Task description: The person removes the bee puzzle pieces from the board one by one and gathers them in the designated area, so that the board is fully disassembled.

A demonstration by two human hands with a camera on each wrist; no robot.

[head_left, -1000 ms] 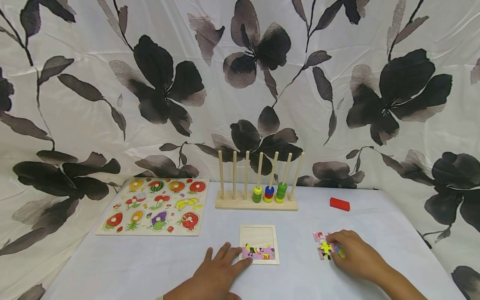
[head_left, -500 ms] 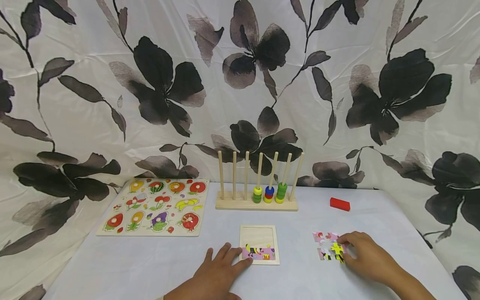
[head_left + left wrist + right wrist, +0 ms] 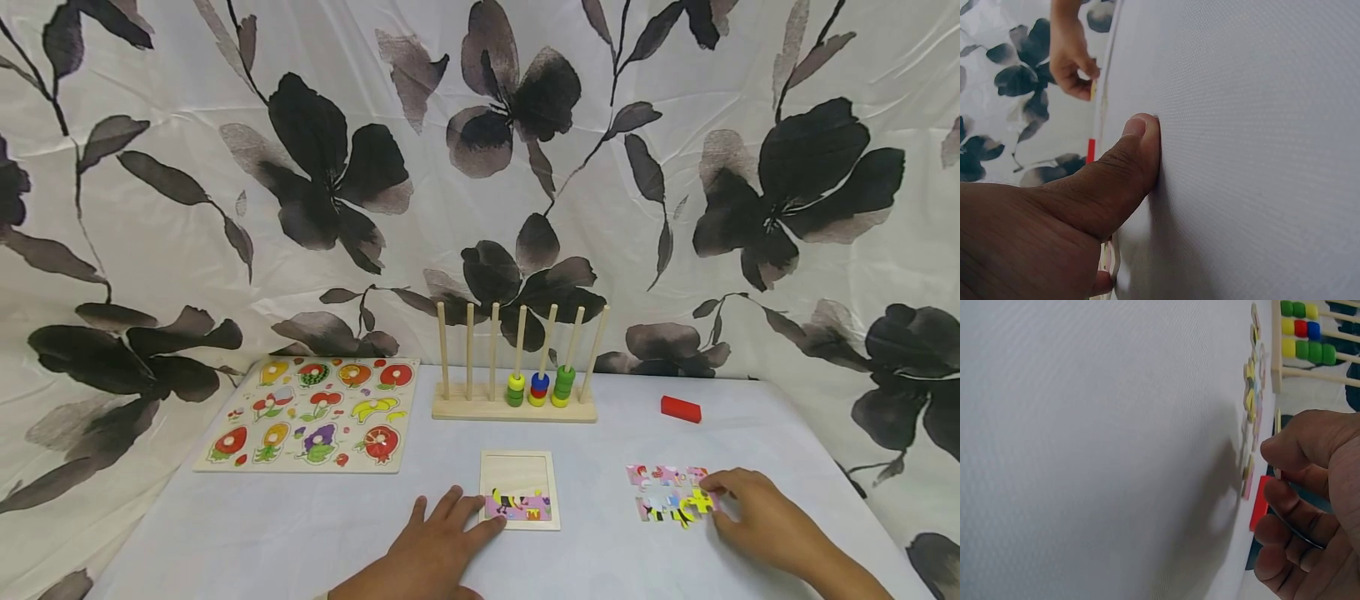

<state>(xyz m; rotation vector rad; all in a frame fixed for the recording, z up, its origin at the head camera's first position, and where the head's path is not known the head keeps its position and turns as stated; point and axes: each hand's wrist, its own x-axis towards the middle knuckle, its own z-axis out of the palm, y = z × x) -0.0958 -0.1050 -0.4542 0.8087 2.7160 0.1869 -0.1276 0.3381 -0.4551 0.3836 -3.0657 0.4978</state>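
My right hand (image 3: 765,517) pinches a yellow jigsaw puzzle piece (image 3: 699,501) between thumb and fingers, slightly above the right side of the table. In the right wrist view that puzzle piece (image 3: 1278,422) appears edge-on. Several loose puzzle pieces (image 3: 651,475), pink, yellow and black, lie just left of and below it. My left hand (image 3: 438,542) rests flat on the table, its fingertips touching the left edge of a small wooden puzzle tray (image 3: 517,456). A strip of joined pink pieces (image 3: 517,507) fills the tray's near part.
A wooden peg rack (image 3: 513,408) with colored beads on some of its pegs stands at the back. A fruit puzzle board (image 3: 296,462) lies at back left. At back right sits a red block (image 3: 681,408). Floral cloth (image 3: 480,208) hangs behind the table.
My right hand has moved right across the loose pieces, carrying the yellow puzzle piece and uncovering more of the others. My left hand and the tray have stayed in place.
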